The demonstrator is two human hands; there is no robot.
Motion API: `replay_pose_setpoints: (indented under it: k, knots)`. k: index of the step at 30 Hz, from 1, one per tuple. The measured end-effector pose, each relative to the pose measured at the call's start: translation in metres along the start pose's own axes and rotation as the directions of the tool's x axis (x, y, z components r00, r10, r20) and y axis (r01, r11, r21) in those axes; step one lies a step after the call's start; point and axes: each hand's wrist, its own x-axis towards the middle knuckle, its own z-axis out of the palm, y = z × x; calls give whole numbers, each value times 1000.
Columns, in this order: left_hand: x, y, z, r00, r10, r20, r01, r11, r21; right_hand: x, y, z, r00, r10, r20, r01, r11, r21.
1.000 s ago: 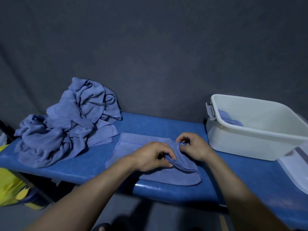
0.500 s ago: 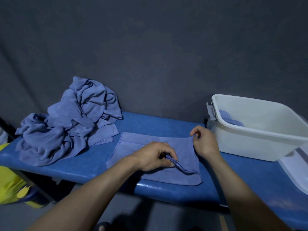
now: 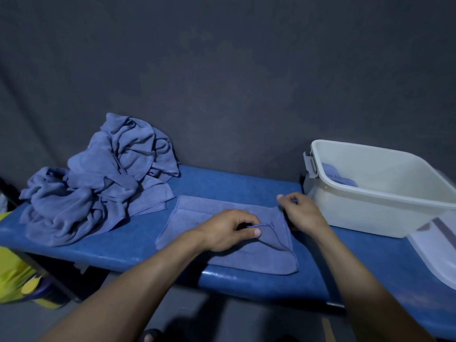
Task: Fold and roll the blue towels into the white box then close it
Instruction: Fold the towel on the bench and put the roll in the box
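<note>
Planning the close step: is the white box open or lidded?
Open. The white box has no lid on; its inside and a blue towel show.

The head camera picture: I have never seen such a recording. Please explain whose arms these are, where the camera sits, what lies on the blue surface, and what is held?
No machine here: a person wears the camera on the head, looking down at their own hands. On the blue bench lie a pile of blue towels, one folded towel and a white box with a towel inside. The left hand pinches a fold of the folded towel; the right hand pinches its far corner.
</note>
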Motion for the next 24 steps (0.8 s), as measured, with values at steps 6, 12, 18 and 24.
replay_pose_setpoints:
  k: [6, 12, 18, 24]
  knots:
    - [2, 2, 1, 1000, -8, 10, 8, 1000, 17, -7, 3, 4, 981, -192, 3, 175, 892, -417]
    - [3, 3, 3, 1000, 4, 6, -4, 999, 36, -15, -1, 0, 933, -358, 41, 297, 700, -649]
    - [4, 2, 5, 1000, 2, -21, -1, 998, 61, -28, -9, 6, 983, -178, 36, 134, 574, -808]
    - [4, 0, 9, 993, -11, -115, 22, 995, 93, -44, -31, -7, 932, -253, 258, 285, 954, -91]
